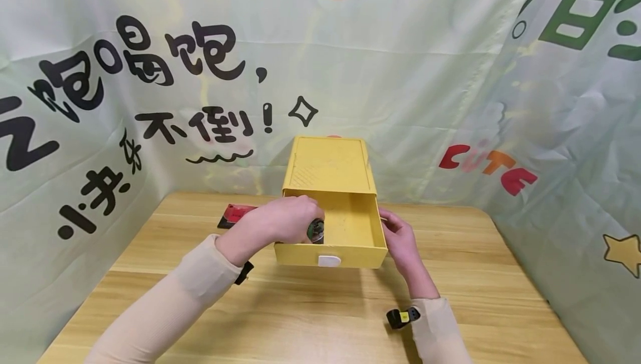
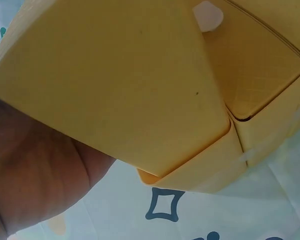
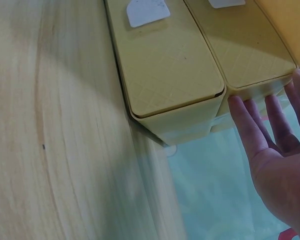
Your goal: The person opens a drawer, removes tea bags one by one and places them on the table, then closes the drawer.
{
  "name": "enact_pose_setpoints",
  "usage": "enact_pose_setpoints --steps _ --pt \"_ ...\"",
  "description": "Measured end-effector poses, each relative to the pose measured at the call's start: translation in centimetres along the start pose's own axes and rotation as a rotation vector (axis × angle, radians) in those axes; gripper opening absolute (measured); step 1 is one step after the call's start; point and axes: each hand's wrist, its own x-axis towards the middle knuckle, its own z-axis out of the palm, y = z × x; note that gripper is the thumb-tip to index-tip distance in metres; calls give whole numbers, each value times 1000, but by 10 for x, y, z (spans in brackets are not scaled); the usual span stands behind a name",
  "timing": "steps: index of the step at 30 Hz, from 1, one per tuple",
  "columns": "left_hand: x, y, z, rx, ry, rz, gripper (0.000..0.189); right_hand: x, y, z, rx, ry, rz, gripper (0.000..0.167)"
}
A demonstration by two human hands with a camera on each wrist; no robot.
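A yellow drawer unit [image 1: 330,163] stands at the back of the table with its top drawer [image 1: 326,256] pulled out. My left hand [image 1: 287,216] reaches over the left side into this drawer, fingers curled down round a small dark round thing [image 1: 316,231] with a shiny face and a green edge. Its kind cannot be told, as the fingers hide most of it. In the left wrist view, the drawer's side [image 2: 110,90] covers the fingers. My right hand [image 1: 400,237] is at the unit's right side, its extended fingertips touching the side in the right wrist view.
Below the pulled-out drawer are closed drawers with white tabs [image 3: 147,11]. A red and black flat packet [image 1: 235,215] lies behind my left forearm. Printed cloth [image 1: 415,102] hangs round the wooden table [image 1: 310,319]. A black wrist camera [image 1: 400,318] sits by the right cuff.
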Motion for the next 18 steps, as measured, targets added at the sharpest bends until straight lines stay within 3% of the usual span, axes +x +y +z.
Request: enact_pose_setpoints --steps 18 --pt "5 -1 1 -5 -45 -12 22 0 -1 0 25 1 -8 36"
